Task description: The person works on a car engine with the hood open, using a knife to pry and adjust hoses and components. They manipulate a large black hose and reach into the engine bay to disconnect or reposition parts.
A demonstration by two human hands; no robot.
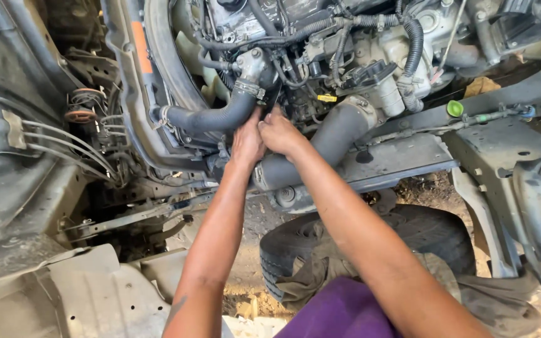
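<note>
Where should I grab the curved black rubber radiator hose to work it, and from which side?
Probably the curved black rubber radiator hose is best gripped on its bare bend, just below the metal clamp, coming from underneath, where the left hand and right hand already reach; cables crowd it from above.

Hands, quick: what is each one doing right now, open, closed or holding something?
Left hand: reaching in below the black radiator hose; fingers hidden, grip cannot be told.
Right hand: beside it, fingertips tucked into the engine; grip cannot be told.

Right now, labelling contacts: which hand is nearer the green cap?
Right. The right hand is closer to the green cap, though well apart; the left hand lies farther left.
</note>
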